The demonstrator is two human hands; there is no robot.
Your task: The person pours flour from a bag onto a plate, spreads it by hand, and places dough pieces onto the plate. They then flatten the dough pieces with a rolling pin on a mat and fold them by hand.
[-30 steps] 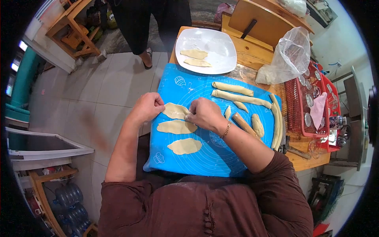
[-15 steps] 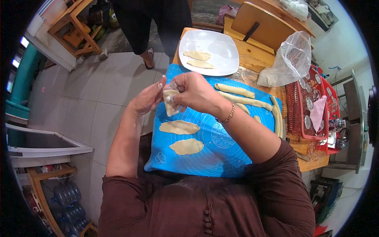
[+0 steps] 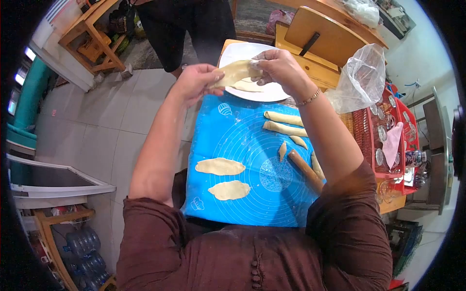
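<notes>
A thin, flattened oval piece of dough (image 3: 238, 72) is stretched between my two hands over the white plate (image 3: 272, 95). My left hand (image 3: 196, 83) pinches its left end; my right hand (image 3: 281, 72), dusted with flour, pinches the right end. Beneath it, another dough piece (image 3: 248, 86) lies on the plate, partly covered from view. On the blue mat (image 3: 208, 131) rest two flattened dough ovals (image 3: 220, 166) (image 3: 229, 190). Rolled dough strips (image 3: 284, 129), a small dough piece (image 3: 283, 151) and a wooden rolling pin (image 3: 306, 172) lie on the mat's right side, partly behind my right arm.
Right of the mat, a clear plastic bag (image 3: 361, 72) sits beside a red basket (image 3: 369, 131) holding glasses and a pink cloth (image 3: 392, 138). A wooden chair (image 3: 318, 31) is at the table's far side. Across from me stands a person in dark shorts (image 3: 189, 24).
Both hands have moved up and apart, from the mat's far left to over the plate. The dough, earlier hanging from my fingers, is now stretched out. The rolling pin has come into view.
</notes>
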